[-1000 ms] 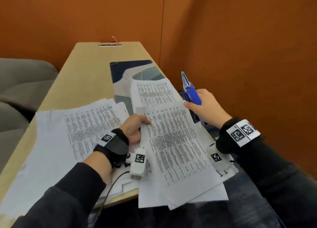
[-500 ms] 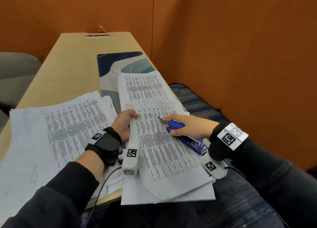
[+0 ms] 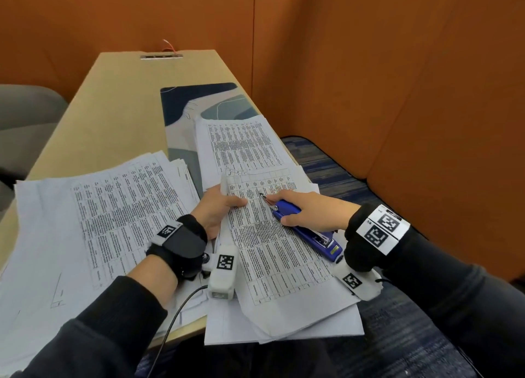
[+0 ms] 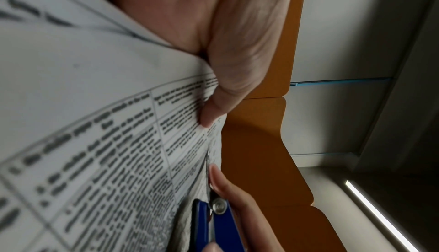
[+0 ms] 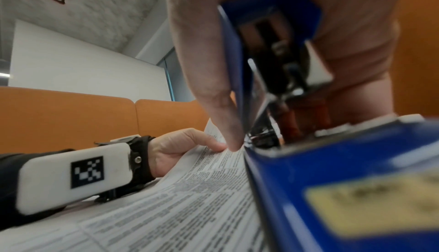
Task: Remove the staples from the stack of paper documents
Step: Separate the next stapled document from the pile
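A stapled printed document (image 3: pixel 272 244) lies on top of loose sheets at the table's near right edge. My left hand (image 3: pixel 218 210) pinches its left edge, thumb on the printed face (image 4: pixel 213 109). My right hand (image 3: pixel 309 210) grips a blue stapler (image 3: pixel 306 232) lying flat on the page. Its thin metal remover tip (image 3: pixel 262 196) points up the page, close to the left thumb. In the right wrist view the stapler (image 5: pixel 332 171) fills the right side, with my left hand (image 5: pixel 185 149) beyond it. No staple is visible.
A spread pile of printed sheets (image 3: pixel 99 215) covers the table's left half. Another printed sheet (image 3: pixel 244 144) lies farther back on a dark patterned mat (image 3: pixel 184 107). Orange padded walls (image 3: pixel 397 93) close in at the right and back. A grey seat (image 3: pixel 25 116) stands at the left.
My right hand brought the stapler down from upright beside the paper and laid it on the page, tip toward the left thumb. The left hand kept its hold on the document.
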Tool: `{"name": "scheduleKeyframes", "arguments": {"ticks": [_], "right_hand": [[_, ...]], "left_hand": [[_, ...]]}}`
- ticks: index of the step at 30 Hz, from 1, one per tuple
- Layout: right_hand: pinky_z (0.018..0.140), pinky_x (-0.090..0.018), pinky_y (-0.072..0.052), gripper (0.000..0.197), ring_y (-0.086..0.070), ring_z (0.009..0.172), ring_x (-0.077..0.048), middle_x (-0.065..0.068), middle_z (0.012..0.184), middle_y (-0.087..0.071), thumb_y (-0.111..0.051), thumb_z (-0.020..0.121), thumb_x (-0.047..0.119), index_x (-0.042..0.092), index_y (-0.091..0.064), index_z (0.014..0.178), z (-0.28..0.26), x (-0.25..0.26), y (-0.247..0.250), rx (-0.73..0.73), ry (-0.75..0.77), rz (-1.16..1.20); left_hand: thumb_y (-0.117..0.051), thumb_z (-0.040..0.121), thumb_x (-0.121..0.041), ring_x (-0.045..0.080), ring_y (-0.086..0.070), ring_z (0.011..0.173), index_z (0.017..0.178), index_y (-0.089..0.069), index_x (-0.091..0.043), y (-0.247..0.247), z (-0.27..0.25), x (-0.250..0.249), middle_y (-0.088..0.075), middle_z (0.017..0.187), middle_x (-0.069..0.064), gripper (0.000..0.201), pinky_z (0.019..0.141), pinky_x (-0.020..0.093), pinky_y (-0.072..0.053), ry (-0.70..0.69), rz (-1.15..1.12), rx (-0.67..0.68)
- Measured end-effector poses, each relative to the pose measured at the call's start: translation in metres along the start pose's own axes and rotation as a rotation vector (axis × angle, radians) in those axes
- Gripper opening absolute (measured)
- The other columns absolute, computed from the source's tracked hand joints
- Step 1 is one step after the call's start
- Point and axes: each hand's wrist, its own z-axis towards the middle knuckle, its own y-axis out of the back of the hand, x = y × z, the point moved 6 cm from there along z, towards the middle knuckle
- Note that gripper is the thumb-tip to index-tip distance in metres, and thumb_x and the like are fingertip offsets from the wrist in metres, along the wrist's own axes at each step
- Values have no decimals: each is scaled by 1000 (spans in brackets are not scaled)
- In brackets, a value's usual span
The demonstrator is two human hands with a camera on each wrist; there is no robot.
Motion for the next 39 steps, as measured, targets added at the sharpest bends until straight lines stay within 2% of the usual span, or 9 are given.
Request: {"name": "scheduleKeyframes", "arguments": {"ticks": [8,13,18,22,24,27,34,36,39], "right_hand": [[62,-16,-40,56,-54,77,-8,-8,124,-59,-48,101,31,31,-24,151,8,11,-2,-22,12,-51],[108,-36,-37,66,-46,132,-29,-12,153,-39,-47,102,31,33,-9,156,20,15,-9,-23,-6,-41],[107,-20,-24,51,-30,143,-13,5,158,-29,-46,103,26,33,-30,151,14,10,-2,33,104,323],[116,-28,-25,53,-32,142,-12,10,158,-30,-44,103,33,42,-25,151,0,11,-5,39,155,128],[106,-26,-37,55,-48,129,-15,8,149,-43,-44,103,34,43,-20,152,-8,21,0,-14,172,6],[65,-21,-42,59,-58,76,-11,4,103,-60,-41,103,34,44,-11,153,-19,36,11,-148,204,-326],[46,-29,-21,71,-45,70,-22,-3,93,-35,-34,100,23,49,10,150,-24,40,16,-295,236,-997],[52,-31,-35,67,-55,78,-22,-1,97,-45,-35,102,30,51,6,150,-22,29,21,-322,230,-888],[91,-33,-51,56,-60,109,-19,2,132,-58,-44,103,34,50,-19,150,-20,7,25,-148,195,-95]], "left_hand": [[-53,86,15,36,-70,91,119,-58,0,-2,2,2,-70,103,22,37,75,47,-59,-2,-6,47],[-51,86,17,34,-70,83,116,-58,1,-3,-2,2,-70,96,22,35,69,45,-60,-15,-23,67],[-52,85,13,36,-70,87,116,-60,1,-5,-6,1,-69,102,24,34,77,47,-58,-2,-69,103],[-56,87,-3,33,-69,87,116,-61,-6,-12,-7,-7,-69,104,22,29,77,43,-58,47,-161,117],[-59,88,-6,36,-68,92,121,-59,0,-13,-5,-9,-67,110,25,34,74,44,-59,59,-167,86],[-64,87,-9,37,-69,90,120,-58,7,-12,-4,-14,-65,112,28,38,69,43,-58,47,-143,37],[-58,90,-9,41,-67,92,120,-56,10,-21,-9,-19,-64,111,31,36,75,52,-58,203,69,56],[-58,91,-10,40,-67,93,121,-55,9,-27,-8,-26,-64,113,30,35,77,50,-58,161,34,60],[-52,95,-6,34,-70,83,123,-54,5,-36,-6,-38,-64,114,27,31,67,43,-60,53,-64,110]]}}
